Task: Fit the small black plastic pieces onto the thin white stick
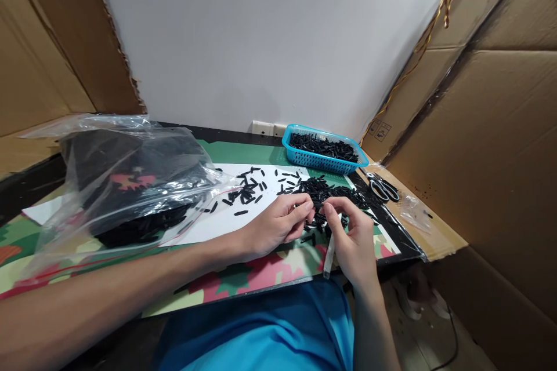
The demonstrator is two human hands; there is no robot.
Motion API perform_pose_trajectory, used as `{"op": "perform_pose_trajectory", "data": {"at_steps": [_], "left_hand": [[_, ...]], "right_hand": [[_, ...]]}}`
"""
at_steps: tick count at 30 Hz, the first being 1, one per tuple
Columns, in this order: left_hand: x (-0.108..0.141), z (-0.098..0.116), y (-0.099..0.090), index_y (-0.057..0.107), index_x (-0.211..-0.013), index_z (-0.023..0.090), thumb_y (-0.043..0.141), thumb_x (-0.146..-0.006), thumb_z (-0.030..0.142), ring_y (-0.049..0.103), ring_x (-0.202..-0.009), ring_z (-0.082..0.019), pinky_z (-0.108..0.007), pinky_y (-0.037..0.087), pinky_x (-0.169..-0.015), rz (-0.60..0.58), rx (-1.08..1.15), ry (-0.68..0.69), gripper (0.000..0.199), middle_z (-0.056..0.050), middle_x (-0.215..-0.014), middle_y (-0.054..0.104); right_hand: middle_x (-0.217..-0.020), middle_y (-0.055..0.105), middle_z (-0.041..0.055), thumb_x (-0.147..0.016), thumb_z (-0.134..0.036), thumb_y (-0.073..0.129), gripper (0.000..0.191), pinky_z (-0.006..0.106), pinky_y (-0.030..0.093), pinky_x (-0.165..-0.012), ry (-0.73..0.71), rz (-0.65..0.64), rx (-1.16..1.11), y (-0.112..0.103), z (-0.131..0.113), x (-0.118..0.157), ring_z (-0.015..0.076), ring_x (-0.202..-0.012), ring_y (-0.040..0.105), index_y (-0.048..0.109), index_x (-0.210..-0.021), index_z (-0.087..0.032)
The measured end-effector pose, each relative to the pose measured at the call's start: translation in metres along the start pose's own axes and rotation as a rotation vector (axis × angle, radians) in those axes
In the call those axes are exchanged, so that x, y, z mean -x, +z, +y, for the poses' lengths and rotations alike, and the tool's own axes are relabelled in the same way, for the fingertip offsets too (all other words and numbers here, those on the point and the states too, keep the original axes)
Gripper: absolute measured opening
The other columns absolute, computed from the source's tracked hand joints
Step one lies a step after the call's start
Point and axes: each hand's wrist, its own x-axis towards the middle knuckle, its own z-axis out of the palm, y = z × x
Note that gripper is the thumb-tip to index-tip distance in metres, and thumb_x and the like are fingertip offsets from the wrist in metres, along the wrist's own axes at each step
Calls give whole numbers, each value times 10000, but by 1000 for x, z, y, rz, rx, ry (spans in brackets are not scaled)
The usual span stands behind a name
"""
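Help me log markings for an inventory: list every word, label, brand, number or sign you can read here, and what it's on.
No words, brands or numbers can be read.
Right cardboard panel: two small boxed signs, too small to make out.
Clear plastic bag: no legible lettering.
Black pieces: too small to tell whether any are marked.

Two hands of mine in play here, one left hand (282, 217), one right hand (354, 235), and one pale strip (329, 256) at the right! Black pieces (317, 188)? Dozens upon dozens, overlapping, far too many for me to count. One blue basket (322, 161), one pair of scissors (383, 186), and on my right one small clear bag (415, 213). Over left, one big clear bag (143, 156). Against the wall, two sockets (263, 128), side by side!
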Motion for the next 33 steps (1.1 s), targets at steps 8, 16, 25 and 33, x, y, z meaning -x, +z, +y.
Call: {"op": "perform_pose_trajectory", "data": {"at_steps": [8, 16, 25, 33], "left_hand": [[-1, -5, -2, 526, -857, 182, 462, -1051, 528, 301, -415, -61, -191, 204, -424, 14, 33, 0, 402, 90, -497, 399], [-2, -8, -7, 546, -878, 180, 407, -1059, 507, 274, -389, -66, -170, 188, -388, 22, 35, -1, 399, 83, -456, 418], [-6, -15, -10, 547, -829, 178, 434, -1041, 551, 266, -376, -59, -160, 208, -377, 50, 65, -28, 443, 75, -439, 419], [-4, -7, -5, 491, -1035, 227, 391, -1009, 675, 277, -385, -66, -142, 187, -375, 119, 177, -124, 460, 91, -516, 449]], "right_hand": [[-893, 721, 16, -1004, -236, 636, 96, 307, 513, -758, -118, 3, 2, 2, -2, 1, 177, -824, 661, 716, -954, -217], [-739, 641, 8, -1006, -282, 626, 137, 372, 503, -640, -646, 940, -121, -17, -29, -65, 197, -651, 627, 701, -898, -246], [-860, 768, 37, -1048, -388, 564, 290, 340, 502, -797, -216, 268, 179, -10, -8, -73, 204, -815, 710, 737, -915, -196], [-925, 727, 12, -998, -208, 662, 94, 320, 499, -824, -274, -253, 45, 4, -16, -8, 190, -914, 646, 722, -929, -231]]}}
